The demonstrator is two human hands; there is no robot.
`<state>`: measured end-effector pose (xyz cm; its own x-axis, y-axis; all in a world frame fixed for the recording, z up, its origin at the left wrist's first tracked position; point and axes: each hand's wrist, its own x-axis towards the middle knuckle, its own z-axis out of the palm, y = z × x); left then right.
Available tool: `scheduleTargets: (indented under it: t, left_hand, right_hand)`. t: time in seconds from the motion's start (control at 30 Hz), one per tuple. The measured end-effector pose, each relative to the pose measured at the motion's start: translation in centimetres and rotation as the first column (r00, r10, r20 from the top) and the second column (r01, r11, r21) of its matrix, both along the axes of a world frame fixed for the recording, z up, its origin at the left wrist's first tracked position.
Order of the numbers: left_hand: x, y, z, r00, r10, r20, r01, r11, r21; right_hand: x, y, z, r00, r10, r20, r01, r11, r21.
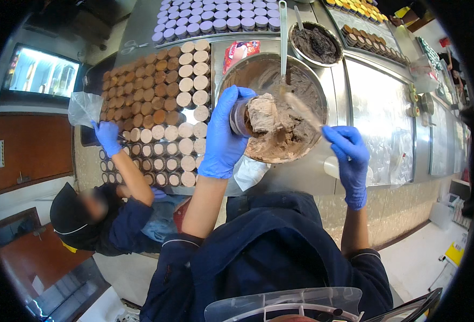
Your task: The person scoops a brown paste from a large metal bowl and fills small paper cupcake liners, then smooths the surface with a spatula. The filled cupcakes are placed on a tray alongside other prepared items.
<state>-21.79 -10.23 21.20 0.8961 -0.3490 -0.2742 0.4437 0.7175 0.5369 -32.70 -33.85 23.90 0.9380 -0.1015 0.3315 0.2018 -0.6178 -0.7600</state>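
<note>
My left hand [224,137], in a blue glove, is closed around a clear jar [241,117] over the left side of a metal mixing bowl. A thick lump of light brown cream [262,113] sits at the jar's mouth. My right hand [347,151], also gloved, grips the handle end of a spatula [303,109], whose far end is smeared and slightly blurred above the bowl. The bowl [326,105] holds more brown cream, and a long-handled utensil [283,44] leans in it towards the back.
Rows of filled jars [186,84] stand left of the bowl; purple-lidded jars [220,25] are behind. A smaller bowl of dark filling [316,44], a red packet [240,52], scissors [134,46] and a metal tray [378,120] lie around. A co-worker's gloved hand [108,136] holds a plastic bag at left.
</note>
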Motion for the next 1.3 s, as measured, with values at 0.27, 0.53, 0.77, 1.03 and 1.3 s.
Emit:
scheduleTargets:
  t: [0.27,0.53,0.77,1.03,1.3]
  left_hand:
    - [-2.2,-2.5,-2.0,0.997,0.016,0.078,-0.014,1.0,-0.024]
    - [-4.0,-3.0,-2.5,0.922,-0.365,0.13,0.357,0.931,0.083]
    - [-2.1,-1.7,-0.8,0.999,0.015,0.043,-0.005,0.975,-0.222]
    - [-3.4,-4.0,-1.8,0.924,0.245,0.295,-0.334,0.892,0.304]
    - [-4.7,-3.6,-0.6,0.952,0.262,0.157,-0.277,0.958,0.08]
  right_hand:
    - [-1.5,2.3,0.3,0.998,0.06,0.023,-0.053,0.967,-0.25]
    - [0.4,1.5,-0.7,0.969,-0.025,0.247,0.126,0.906,-0.404]
    - [-1.6,2.0,-1.5,0.996,-0.089,0.031,0.091,0.992,-0.087]
    - [-3.7,4.8,-0.9,0.98,0.037,-0.194,-0.027,0.998,0.054]
    - [-2.3,4.3,-2.1,0.948,-0.21,0.24,0.282,0.904,-0.322]
